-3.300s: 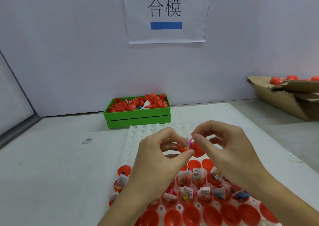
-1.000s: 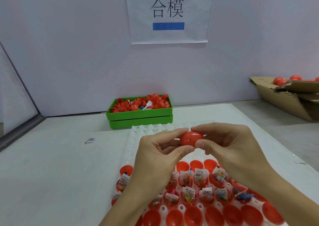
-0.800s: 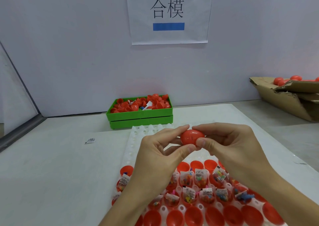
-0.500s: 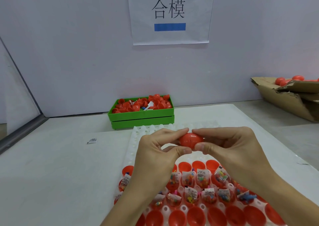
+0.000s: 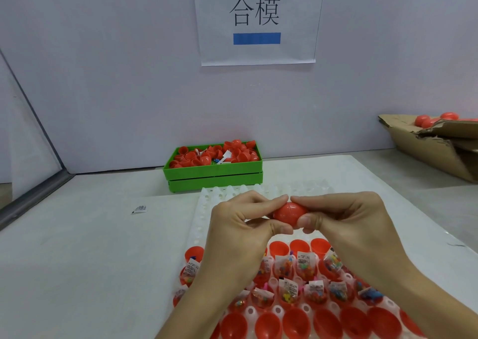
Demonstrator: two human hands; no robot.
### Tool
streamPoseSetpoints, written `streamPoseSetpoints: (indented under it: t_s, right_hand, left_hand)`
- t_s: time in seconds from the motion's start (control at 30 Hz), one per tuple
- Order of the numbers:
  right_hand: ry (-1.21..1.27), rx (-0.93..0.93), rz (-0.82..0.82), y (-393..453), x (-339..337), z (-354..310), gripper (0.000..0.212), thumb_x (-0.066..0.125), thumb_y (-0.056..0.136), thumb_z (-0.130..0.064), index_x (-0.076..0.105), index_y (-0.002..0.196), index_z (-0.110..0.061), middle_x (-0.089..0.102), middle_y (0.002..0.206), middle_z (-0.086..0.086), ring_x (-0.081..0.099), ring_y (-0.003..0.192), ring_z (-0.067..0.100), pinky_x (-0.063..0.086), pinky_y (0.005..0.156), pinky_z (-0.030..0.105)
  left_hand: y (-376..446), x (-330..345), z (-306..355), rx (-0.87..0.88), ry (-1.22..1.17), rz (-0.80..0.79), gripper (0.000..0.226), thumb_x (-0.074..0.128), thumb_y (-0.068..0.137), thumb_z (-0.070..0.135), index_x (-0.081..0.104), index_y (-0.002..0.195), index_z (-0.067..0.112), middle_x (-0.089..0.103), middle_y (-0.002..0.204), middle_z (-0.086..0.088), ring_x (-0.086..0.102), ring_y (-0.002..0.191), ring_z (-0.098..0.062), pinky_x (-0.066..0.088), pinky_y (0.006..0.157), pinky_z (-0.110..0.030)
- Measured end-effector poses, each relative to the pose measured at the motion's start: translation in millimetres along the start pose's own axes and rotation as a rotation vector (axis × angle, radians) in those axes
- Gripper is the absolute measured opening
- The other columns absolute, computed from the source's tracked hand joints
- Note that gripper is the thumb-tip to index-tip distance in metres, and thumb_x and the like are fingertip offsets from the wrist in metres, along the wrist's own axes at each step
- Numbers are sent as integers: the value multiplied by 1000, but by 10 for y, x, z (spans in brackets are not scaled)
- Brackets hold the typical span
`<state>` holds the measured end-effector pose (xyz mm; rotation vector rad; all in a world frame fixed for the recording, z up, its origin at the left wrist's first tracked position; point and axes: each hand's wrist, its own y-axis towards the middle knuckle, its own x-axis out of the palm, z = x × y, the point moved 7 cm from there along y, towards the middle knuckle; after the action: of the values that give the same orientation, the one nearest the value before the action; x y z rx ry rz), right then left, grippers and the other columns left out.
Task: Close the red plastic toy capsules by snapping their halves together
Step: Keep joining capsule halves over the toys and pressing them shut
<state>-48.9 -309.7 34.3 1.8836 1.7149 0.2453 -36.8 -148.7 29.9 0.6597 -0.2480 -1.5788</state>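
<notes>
Left hand (image 5: 240, 224) and right hand (image 5: 344, 217) both pinching red capsule (image 5: 288, 210), above white tray (image 5: 204, 209)

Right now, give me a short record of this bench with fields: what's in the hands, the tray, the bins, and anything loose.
held item: red capsule, halves joined, seam visible
left hand: pinches the capsule's left end
right hand: pinches its right end
white tray: open red halves, many holding small toy packets; nearest row of halves empty
green bin: behind the tray, piled with loose red halves
cardboard box: far right, red capsules inside
loose: small packet on the table left of the tray
wall sign: 合模
</notes>
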Motion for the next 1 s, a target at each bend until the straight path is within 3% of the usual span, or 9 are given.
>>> streamPoseSetpoints:
  t_s: [0.17, 0.37, 0.63, 0.77, 0.83, 0.9, 1.0]
  right_hand:
    - [1, 16, -34, -7, 20, 4, 44, 74, 76, 13, 78, 81, -31, 75, 67, -7, 73, 62, 10, 57, 63, 16]
    - [-27, 31, -35, -29, 32, 10, 48, 73, 74, 16, 78, 77, -32, 74, 63, -9, 72, 60, 7, 54, 57, 12]
    - [-12, 14, -37, -28, -4, -28, 42, 73, 74, 15, 79, 81, -26, 75, 65, -8, 73, 60, 9, 55, 60, 13]
    - [-50, 4, -55, -8, 18, -61, 53, 70, 78, 15, 75, 86, -37, 75, 74, -19, 73, 71, 2, 54, 68, 9]
    - [-31, 8, -89, -22, 65, -56, 50, 69, 82, 9, 73, 93, -39, 75, 85, -22, 73, 82, 0, 55, 75, 11]
    - [35, 50, -130, -44, 126, -22, 35, 71, 86, -5, 72, 107, -32, 75, 97, -20, 72, 93, 0, 55, 83, 14]
    - [121, 116, -134, -81, 189, 46, 34, 74, 84, -16, 72, 116, -22, 76, 101, -13, 72, 96, 5, 56, 86, 20]
  left_hand:
    - [-30, 22, -10, 34, 36, 10, 44, 67, 79, -19, 78, 97, 19, 69, 78, 6, 69, 68, -1, 54, 68, -14]
    - [-59, 65, 3, 74, 98, 6, 41, 63, 82, -19, 78, 100, 14, 67, 79, 9, 69, 63, -3, 58, 66, -22]
    - [-48, 52, 77, 99, 102, 7, 36, 64, 82, -18, 78, 101, 9, 66, 78, 7, 70, 64, -5, 60, 67, -27]
    - [-47, 33, 108, 124, 173, 66, 35, 76, 75, -9, 80, 98, 17, 66, 78, 10, 66, 76, -8, 56, 69, -20]
    - [-44, 19, 139, 144, 204, 82, 32, 81, 73, -1, 80, 96, 21, 65, 79, 12, 64, 80, -9, 55, 71, -18]
    - [-37, 13, 160, 161, 228, 75, 29, 83, 73, 6, 78, 96, 23, 64, 82, 12, 64, 82, -10, 56, 72, -20]
    - [-42, 30, 211, 237, 299, 58, 23, 83, 75, 14, 76, 95, 20, 61, 84, 10, 63, 80, -11, 54, 70, -18]
